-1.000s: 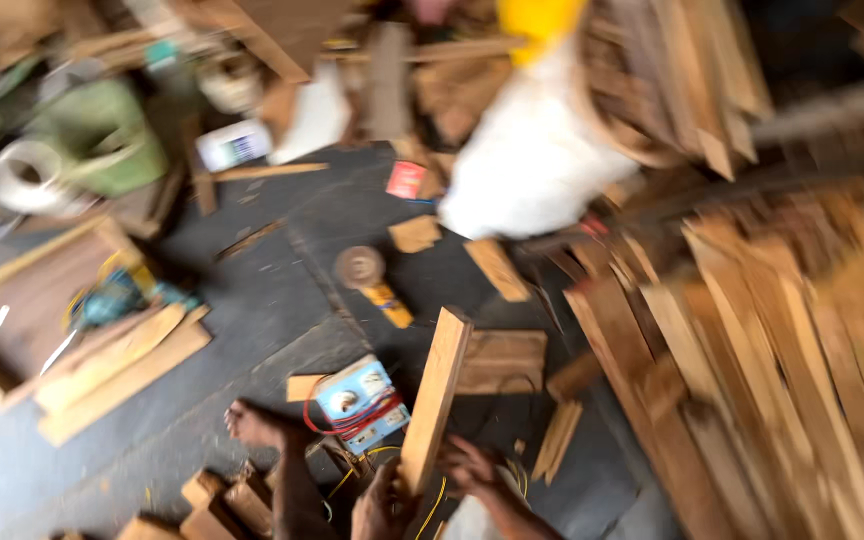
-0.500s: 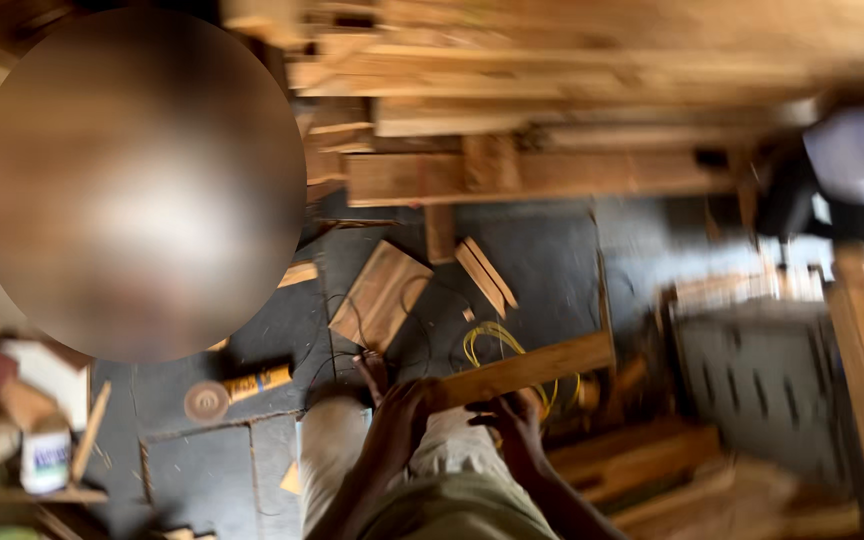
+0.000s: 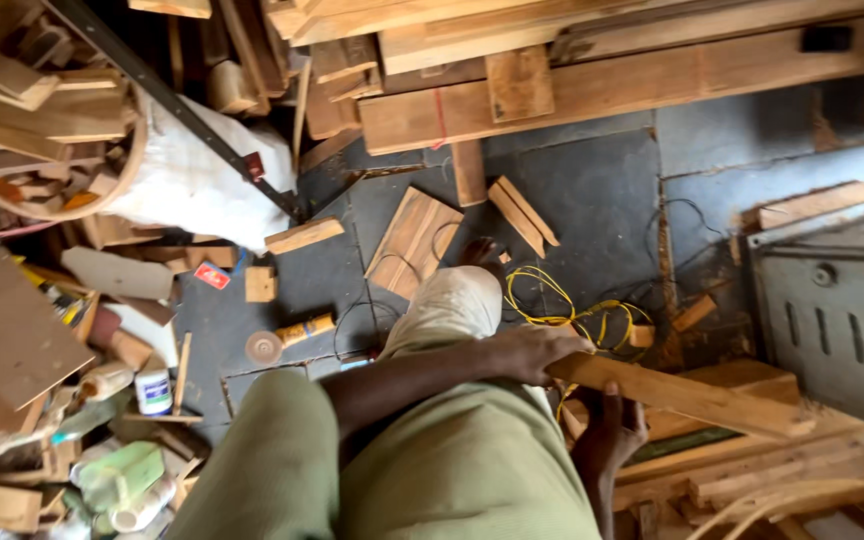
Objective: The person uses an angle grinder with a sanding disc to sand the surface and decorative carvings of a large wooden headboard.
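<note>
I hold a long, light wooden plank (image 3: 692,395) roughly level over my lap, its far end pointing right. My left hand (image 3: 534,350) reaches across my body and lies over the plank's near end. My right hand (image 3: 607,435) grips the same end from underneath. My legs in pale green trousers (image 3: 452,460) fill the lower middle of the view, and one foot (image 3: 479,250) rests on the dark floor.
A yellow wire coil (image 3: 572,310) lies on the floor just beyond my hands. To the right stands a grey metal machine (image 3: 842,310). Stacked boards (image 3: 592,90) run along the top, with a white sack (image 3: 192,185), a round disc tool (image 3: 264,347) and bottles (image 3: 152,390) at left.
The view swung round from the board pile to my lap. The plank went from standing upright to lying level, and its free end has dipped toward the right.
</note>
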